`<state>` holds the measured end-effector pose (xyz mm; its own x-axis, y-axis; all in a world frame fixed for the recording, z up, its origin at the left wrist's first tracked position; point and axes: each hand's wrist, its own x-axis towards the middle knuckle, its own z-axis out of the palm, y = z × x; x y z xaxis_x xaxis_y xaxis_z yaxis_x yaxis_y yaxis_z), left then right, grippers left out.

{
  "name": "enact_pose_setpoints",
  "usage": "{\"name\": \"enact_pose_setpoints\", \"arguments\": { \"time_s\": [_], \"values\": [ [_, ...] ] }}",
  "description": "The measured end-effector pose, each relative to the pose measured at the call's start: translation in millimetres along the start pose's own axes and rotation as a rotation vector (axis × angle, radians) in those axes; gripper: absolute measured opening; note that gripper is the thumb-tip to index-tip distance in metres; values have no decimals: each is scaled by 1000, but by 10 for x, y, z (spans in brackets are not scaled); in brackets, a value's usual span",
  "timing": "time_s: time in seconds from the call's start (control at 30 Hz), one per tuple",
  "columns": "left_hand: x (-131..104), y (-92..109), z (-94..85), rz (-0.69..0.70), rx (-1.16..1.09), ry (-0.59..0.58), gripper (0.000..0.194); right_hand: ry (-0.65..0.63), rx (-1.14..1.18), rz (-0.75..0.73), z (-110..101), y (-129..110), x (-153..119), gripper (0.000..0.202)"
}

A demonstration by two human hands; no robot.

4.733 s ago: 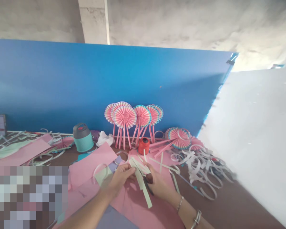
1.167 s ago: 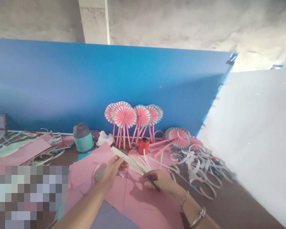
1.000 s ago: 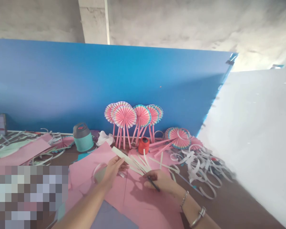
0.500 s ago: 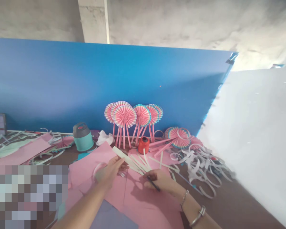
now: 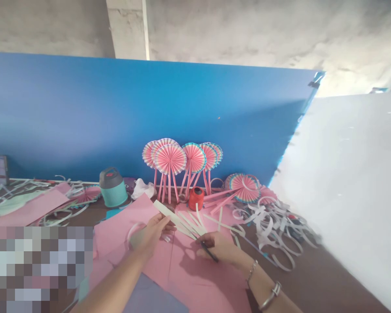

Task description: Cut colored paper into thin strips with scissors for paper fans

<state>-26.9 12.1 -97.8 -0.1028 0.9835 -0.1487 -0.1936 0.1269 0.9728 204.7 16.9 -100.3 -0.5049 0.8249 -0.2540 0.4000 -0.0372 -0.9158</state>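
Observation:
Between the fingers of my left hand (image 5: 156, 230) is a pale cream paper strip (image 5: 174, 217), which slants down to the right over pink sheets (image 5: 182, 269). My right hand (image 5: 215, 247), closed at the strip's lower end, grips a thin dark tool (image 5: 210, 252), perhaps a knife or scissors; its tip is hard to make out. Narrow cream strips (image 5: 198, 222) fan out just beyond my right hand. A grey-purple sheet (image 5: 156, 295) lies nearest to me.
Pink pleated fans (image 5: 171, 159) lean on the blue panel (image 5: 182, 100). Before them stands a red spool (image 5: 196, 198). A teal container (image 5: 114, 191) is at the left, curled white strips (image 5: 273, 226) at the right, a phone (image 5: 0, 169) far left.

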Motion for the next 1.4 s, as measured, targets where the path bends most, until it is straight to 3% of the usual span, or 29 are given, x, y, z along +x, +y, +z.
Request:
{"name": "enact_pose_setpoints", "arguments": {
  "time_s": [1.03,1.4],
  "values": [
    [-16,30,21,-25,15,25,32,-30,-8,-18,-4,3,-19,29],
    [4,1,-2,-5,33,16,28,-21,-66,-9,-20,-19,-16,36]
  ]
}}
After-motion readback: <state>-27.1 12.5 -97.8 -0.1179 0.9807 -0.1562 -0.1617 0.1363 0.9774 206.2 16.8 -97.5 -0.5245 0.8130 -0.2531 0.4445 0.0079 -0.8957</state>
